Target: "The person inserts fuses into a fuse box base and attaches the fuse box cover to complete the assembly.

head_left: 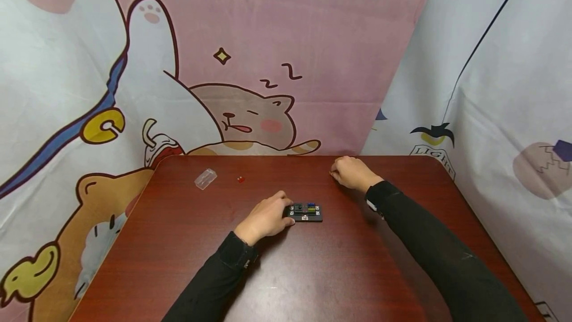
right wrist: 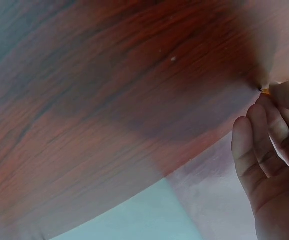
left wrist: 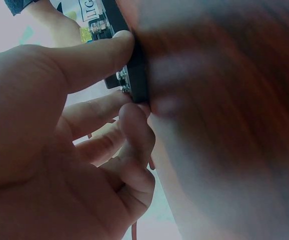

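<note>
A small black board with electronic parts (head_left: 313, 215), some green, blue and yellow, lies on the table in the head view. My left hand (head_left: 265, 217) grips its left end, thumb on the near edge and fingers at the far side. Close up in the left wrist view, the thumb presses the side of the board (left wrist: 139, 75), near silver screw-like parts. Toward the table's back edge, my right hand (head_left: 352, 173) is low over the wood. Its thumb and forefinger pinch a tiny orange-yellow piece (right wrist: 265, 91) in the right wrist view, mostly hidden by the fingertips.
A clear plastic box (head_left: 205, 179) lies at the back left of the brown table (head_left: 339, 272). Beside it is a tiny red piece (head_left: 241, 179). A cartoon-printed cloth (head_left: 339, 63) hangs right behind the table's back edge.
</note>
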Available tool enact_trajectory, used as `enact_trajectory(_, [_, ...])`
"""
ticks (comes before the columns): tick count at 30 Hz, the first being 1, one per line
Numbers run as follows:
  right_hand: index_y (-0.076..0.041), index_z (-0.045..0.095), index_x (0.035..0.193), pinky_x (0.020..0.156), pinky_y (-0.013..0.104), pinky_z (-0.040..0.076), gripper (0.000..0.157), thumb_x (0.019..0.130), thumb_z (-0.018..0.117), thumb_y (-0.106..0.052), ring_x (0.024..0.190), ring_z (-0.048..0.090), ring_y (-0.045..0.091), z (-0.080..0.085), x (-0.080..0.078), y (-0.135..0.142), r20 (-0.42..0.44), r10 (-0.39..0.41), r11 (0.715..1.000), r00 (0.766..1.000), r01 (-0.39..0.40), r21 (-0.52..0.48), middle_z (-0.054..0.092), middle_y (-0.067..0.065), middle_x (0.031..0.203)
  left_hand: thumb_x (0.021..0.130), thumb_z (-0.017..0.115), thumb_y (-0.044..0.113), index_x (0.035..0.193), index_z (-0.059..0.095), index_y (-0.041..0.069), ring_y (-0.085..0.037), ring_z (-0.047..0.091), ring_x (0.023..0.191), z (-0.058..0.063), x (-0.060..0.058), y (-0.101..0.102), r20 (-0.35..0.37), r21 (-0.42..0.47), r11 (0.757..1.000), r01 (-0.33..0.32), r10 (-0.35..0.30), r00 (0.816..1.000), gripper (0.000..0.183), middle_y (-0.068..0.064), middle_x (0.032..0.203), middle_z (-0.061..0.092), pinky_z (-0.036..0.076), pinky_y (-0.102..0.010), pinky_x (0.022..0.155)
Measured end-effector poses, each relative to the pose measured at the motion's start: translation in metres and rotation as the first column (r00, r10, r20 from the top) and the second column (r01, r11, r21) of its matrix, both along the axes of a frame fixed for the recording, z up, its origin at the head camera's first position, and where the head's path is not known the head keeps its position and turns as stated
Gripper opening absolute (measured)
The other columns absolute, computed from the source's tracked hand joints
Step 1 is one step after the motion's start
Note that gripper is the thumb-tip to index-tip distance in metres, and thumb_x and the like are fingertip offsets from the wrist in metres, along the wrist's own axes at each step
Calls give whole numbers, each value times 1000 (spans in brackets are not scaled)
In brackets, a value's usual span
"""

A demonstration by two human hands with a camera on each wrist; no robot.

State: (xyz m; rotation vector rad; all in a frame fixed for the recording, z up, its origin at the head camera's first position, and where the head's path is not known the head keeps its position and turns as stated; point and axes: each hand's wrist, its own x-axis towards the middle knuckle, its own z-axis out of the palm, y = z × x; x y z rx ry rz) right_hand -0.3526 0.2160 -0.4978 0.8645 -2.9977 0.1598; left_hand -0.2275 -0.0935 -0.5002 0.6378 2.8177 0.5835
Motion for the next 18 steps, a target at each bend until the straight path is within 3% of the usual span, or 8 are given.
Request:
enact_trajectory(7, [-5,84,117,97,52,64,19,106,73,-16,110,78,30,3,1,1,-11,-30,999,999,30,-28,83,11,117,101,84,37,144,72,15,-20,66,98,0,0,0,0,-3,1000,-3,3,1000,50,-2,133,65,57,-44,90])
enact_trajectory(18, [-7,82,112,92,49,63,17,107,72,-20,100,73,26,5,4,1,9,-50,998,999,51,-41,79,8,108,101,84,37,144,72,15,-20,66,97,0,-1,0,-8,-10,1000,2,-2,1000,50,-3,133,65,57,-43,90])
